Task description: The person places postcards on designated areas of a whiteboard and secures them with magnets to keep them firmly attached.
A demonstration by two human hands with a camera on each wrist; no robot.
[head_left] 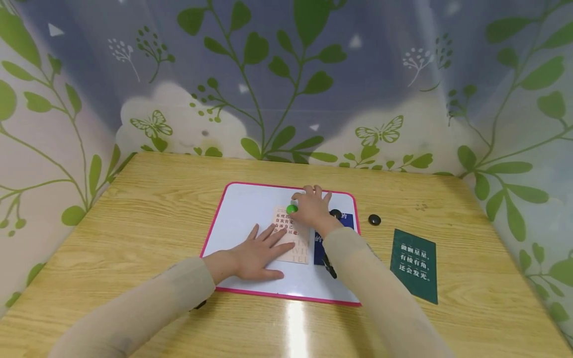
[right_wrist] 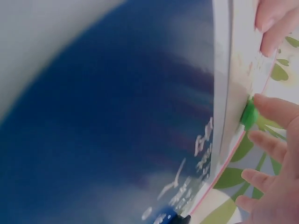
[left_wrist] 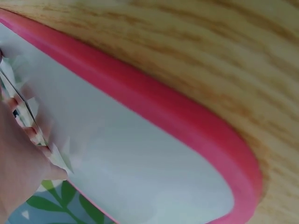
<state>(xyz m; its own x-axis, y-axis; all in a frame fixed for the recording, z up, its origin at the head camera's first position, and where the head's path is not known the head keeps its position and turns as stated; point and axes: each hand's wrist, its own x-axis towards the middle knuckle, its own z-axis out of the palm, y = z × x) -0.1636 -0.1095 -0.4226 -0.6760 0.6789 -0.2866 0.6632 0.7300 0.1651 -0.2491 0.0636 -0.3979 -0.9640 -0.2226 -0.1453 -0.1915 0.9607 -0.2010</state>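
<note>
Free room runs over the table [head_left: 147, 223] left of the board [head_left: 241, 214] and over the board's left strip. The right hand [head_left: 312, 206] blocks the green magnet [head_left: 292, 209] from the right; the left hand [head_left: 257, 256] bars its near side. The wall [head_left: 264, 124] closes off the back; the right forearm [head_left: 380, 288] crosses the near right corner.

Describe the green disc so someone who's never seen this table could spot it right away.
On the wooden table lies a white board with a pink rim. On it is a pale pink card, and the green disc sits at that card's far end. It alone is bright green; the similar discs to its right are black.
</note>
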